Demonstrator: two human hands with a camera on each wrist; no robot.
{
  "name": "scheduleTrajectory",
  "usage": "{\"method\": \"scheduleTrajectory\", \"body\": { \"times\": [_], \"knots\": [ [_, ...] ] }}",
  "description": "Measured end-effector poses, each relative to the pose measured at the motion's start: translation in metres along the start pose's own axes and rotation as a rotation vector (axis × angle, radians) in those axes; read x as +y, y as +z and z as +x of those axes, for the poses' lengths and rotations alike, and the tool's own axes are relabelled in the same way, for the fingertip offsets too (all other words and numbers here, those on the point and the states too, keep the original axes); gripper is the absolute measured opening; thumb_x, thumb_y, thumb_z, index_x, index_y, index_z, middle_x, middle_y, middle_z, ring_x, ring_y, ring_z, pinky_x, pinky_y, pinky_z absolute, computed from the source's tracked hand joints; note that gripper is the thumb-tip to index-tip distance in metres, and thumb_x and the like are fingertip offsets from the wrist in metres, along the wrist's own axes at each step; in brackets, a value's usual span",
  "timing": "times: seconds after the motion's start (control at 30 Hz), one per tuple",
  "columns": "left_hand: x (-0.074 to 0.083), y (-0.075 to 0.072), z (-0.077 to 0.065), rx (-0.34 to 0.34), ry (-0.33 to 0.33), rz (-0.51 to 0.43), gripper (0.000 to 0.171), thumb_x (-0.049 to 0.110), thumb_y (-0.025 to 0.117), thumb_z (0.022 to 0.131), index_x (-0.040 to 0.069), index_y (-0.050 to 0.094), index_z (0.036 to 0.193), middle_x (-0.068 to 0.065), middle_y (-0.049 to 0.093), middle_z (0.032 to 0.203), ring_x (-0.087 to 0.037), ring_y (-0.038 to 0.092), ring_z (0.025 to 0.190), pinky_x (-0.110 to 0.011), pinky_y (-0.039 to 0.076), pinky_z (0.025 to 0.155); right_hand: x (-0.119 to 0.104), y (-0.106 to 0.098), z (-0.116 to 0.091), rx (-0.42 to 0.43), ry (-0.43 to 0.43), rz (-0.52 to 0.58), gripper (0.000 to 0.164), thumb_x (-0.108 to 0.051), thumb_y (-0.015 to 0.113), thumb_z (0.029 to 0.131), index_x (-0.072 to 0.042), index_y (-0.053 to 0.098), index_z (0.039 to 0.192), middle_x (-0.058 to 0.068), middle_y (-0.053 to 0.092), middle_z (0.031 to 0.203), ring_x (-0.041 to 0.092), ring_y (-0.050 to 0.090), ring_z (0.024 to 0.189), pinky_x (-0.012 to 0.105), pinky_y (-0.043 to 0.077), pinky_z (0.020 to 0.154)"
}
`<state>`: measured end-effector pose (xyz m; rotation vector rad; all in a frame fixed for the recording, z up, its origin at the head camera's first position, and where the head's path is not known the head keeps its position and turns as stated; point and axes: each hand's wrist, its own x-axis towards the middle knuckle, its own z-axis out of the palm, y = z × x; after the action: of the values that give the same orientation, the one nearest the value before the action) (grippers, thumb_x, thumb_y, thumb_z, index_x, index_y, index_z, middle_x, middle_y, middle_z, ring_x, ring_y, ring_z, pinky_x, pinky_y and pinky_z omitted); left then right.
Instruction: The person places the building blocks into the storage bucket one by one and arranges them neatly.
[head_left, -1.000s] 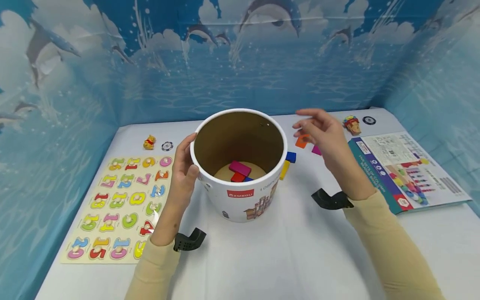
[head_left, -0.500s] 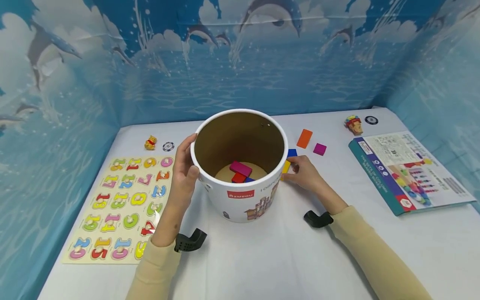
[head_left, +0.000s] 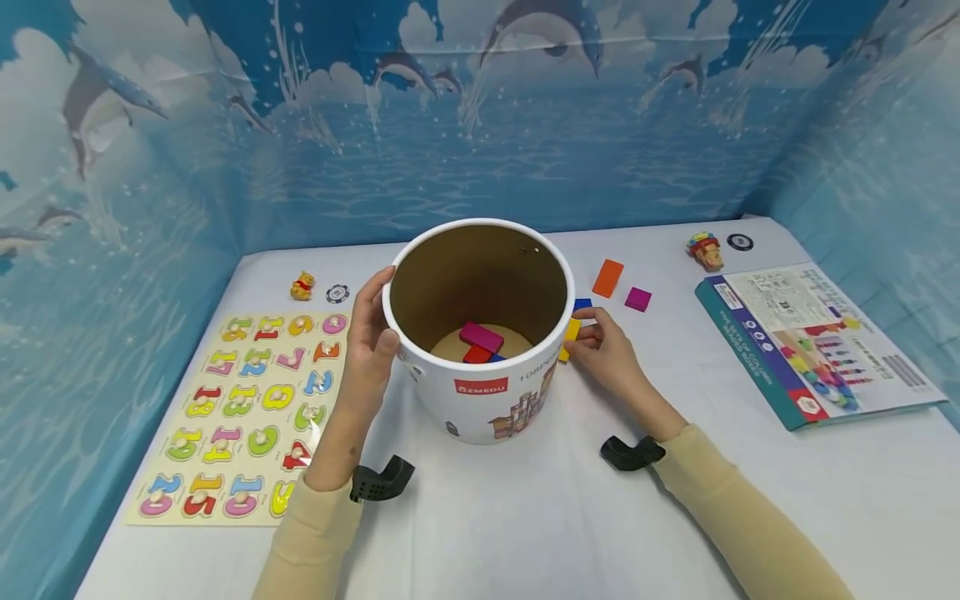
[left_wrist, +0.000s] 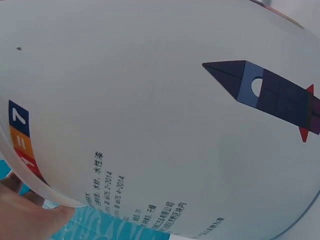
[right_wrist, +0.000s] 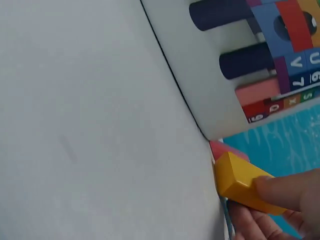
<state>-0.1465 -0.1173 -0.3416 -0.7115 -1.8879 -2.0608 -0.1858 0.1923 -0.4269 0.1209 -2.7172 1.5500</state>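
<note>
A white bucket (head_left: 442, 408) with a brown inside stands at the middle of the table in the head view. My left hand (head_left: 366, 354) grips its left side at the rim, thumb toward me. To the bucket's right, my right hand (head_left: 613, 354) pinches a yellow block (head_left: 572, 329) between thumb and fingers. The right wrist view shows this yellow block (right_wrist: 232, 177) close beside the bucket wall, a pinkish-red block (right_wrist: 229, 150) behind it. Within the bucket lie a magenta block (head_left: 481, 337), a red block (head_left: 477, 354) and a partly hidden blue one.
Past my right hand lie a blue block (head_left: 582, 304), an orange block (head_left: 607, 277) and a magenta square block (head_left: 638, 299). A number puzzle board (head_left: 236, 417) is at left, a flat box (head_left: 817, 342) at right. Small figurines and chips sit farther back.
My right hand has come down from above the orange block to the bucket's right side and taken hold of the yellow block, now slightly raised. My left hand stays on the bucket.
</note>
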Motion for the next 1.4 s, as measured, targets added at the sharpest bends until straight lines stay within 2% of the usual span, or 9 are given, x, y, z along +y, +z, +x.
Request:
{"method": "scheduleTrajectory", "body": {
  "times": [0.13,0.23,0.37,0.47,0.57,0.63,0.83,1.1,1.4],
  "knots": [
    [-0.001,0.001,0.0,0.001,-0.012,0.003,0.078,0.057,0.057,0.075,0.018,0.031,0.137,-0.01,0.034,0.137,-0.033,0.032,0.122,-0.057,0.032,0.093,-0.007,-0.017,0.0,-0.034,0.169,0.329,0.043,-0.015,0.059,0.086,-0.011,0.039,0.124,0.01,0.055,0.094,0.016,0.06,0.075,0.027,0.052,0.072],
    [-0.001,0.002,-0.001,0.001,-0.016,0.006,0.079,0.058,0.057,0.075,0.018,0.031,0.137,-0.01,0.035,0.137,-0.033,0.032,0.122,-0.057,0.032,0.093,-0.033,-0.042,-0.001,-0.03,0.254,0.589,0.046,-0.02,0.058,0.087,-0.015,0.035,0.126,0.006,0.053,0.1,0.014,0.06,0.08,0.026,0.052,0.072],
    [-0.002,0.002,-0.001,0.004,-0.016,0.007,0.079,0.058,0.057,0.074,0.018,0.031,0.137,-0.01,0.035,0.137,-0.034,0.033,0.122,-0.057,0.032,0.094,-0.091,-0.075,-0.002,-0.04,0.128,0.787,0.044,-0.015,0.059,0.086,-0.016,0.037,0.125,0.007,0.048,0.111,0.017,0.058,0.088,0.028,0.052,0.071],
    [-0.002,0.002,-0.001,0.002,-0.014,0.0,0.079,0.058,0.058,0.074,0.018,0.031,0.137,-0.011,0.035,0.137,-0.033,0.032,0.122,-0.057,0.031,0.094,-0.135,-0.086,0.001,-0.152,0.006,0.835,0.042,-0.012,0.056,0.087,-0.014,0.039,0.125,0.012,0.043,0.117,0.023,0.054,0.094,0.031,0.052,0.071],
    [-0.003,0.003,-0.001,0.001,-0.014,-0.002,0.079,0.058,0.057,0.074,0.018,0.031,0.137,-0.011,0.035,0.137,-0.033,0.032,0.122,-0.058,0.029,0.095,-0.171,-0.082,0.008,-0.34,-0.04,0.752,0.04,-0.012,0.053,0.089,-0.014,0.038,0.126,0.014,0.04,0.12,0.028,0.051,0.098,0.035,0.051,0.074],
    [-0.003,0.003,-0.001,0.002,-0.015,-0.001,0.079,0.058,0.057,0.074,0.019,0.031,0.137,-0.011,0.035,0.137,-0.033,0.032,0.122,-0.058,0.03,0.095,-0.188,-0.072,0.014,-0.468,-0.05,0.632,0.041,-0.013,0.052,0.09,-0.014,0.038,0.128,0.016,0.041,0.119,0.031,0.05,0.099,0.039,0.051,0.075],
    [-0.004,0.002,-0.001,0.0,-0.022,0.0,0.079,0.059,0.056,0.074,0.018,0.03,0.137,-0.011,0.036,0.136,-0.034,0.034,0.12,-0.055,0.031,0.096,-0.209,-0.035,0.034,-0.74,-0.092,0.276,0.036,-0.011,0.05,0.091,-0.015,0.043,0.126,0.016,0.047,0.111,0.032,0.05,0.099,0.043,0.051,0.072],
    [-0.002,0.002,-0.002,0.004,-0.051,0.031,0.079,0.06,0.055,0.074,0.02,0.029,0.137,-0.008,0.035,0.137,-0.032,0.035,0.12,-0.049,0.034,0.096,-0.211,-0.004,0.044,-0.899,-0.089,-0.139,0.036,-0.008,0.053,0.089,-0.016,0.048,0.124,0.01,0.053,0.104,0.023,0.054,0.094,0.034,0.053,0.071],
    [0.0,0.0,-0.001,0.01,-0.033,0.021,0.079,0.06,0.055,0.075,0.02,0.03,0.137,-0.009,0.034,0.138,-0.033,0.033,0.122,-0.054,0.032,0.096,-0.212,0.003,0.047,-1.003,-0.129,-0.38,0.042,-0.008,0.053,0.088,-0.014,0.044,0.129,0.006,0.056,0.106,0.021,0.054,0.093,0.032,0.05,0.077]
  ]
}}
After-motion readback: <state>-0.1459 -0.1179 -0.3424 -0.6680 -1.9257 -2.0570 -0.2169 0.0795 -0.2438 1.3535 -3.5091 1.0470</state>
